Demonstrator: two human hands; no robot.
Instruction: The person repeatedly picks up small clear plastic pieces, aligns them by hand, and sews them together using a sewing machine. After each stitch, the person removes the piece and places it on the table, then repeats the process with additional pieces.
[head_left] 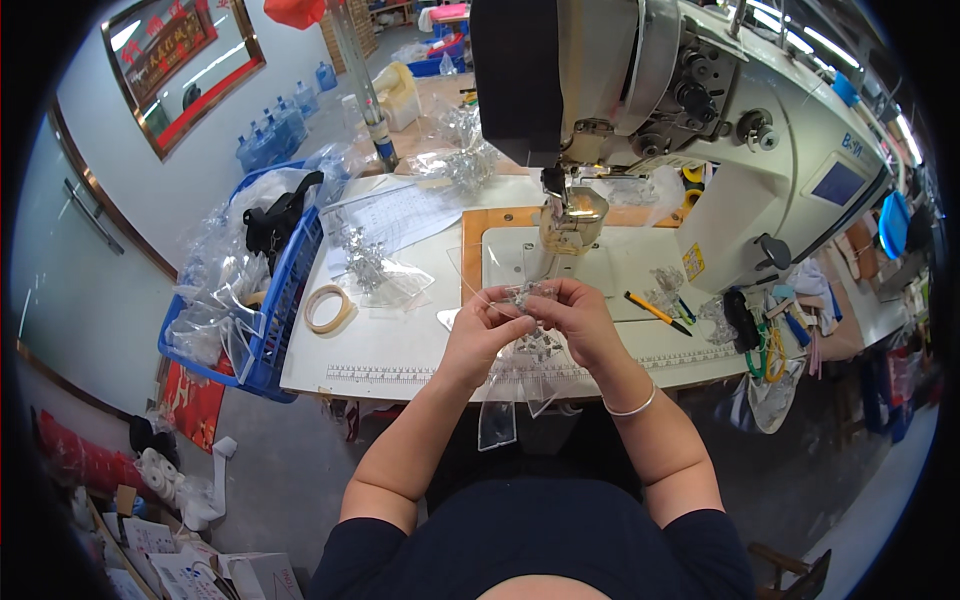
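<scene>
Just in front of the sewing machine's post (572,222), my left hand (478,335) and my right hand (582,322) meet at the fingertips. Both are closed on a clear plastic piece (520,296) with small silvery parts, whose exact kind is hard to make out. Below the fingers, more silvery bits (538,346) lie among clear plastic strips. One clear strip (497,425) with a pale edge hangs over the table's front edge. A ring encircles my right wrist.
Left on the table are a tape roll (328,308), a pile of silvery parts (368,262) and paper sheets (405,215). A blue crate (283,335) stands beside it. Rightward lie an orange pen (655,312) and scissors (775,355). A printed ruler (400,374) runs along the front.
</scene>
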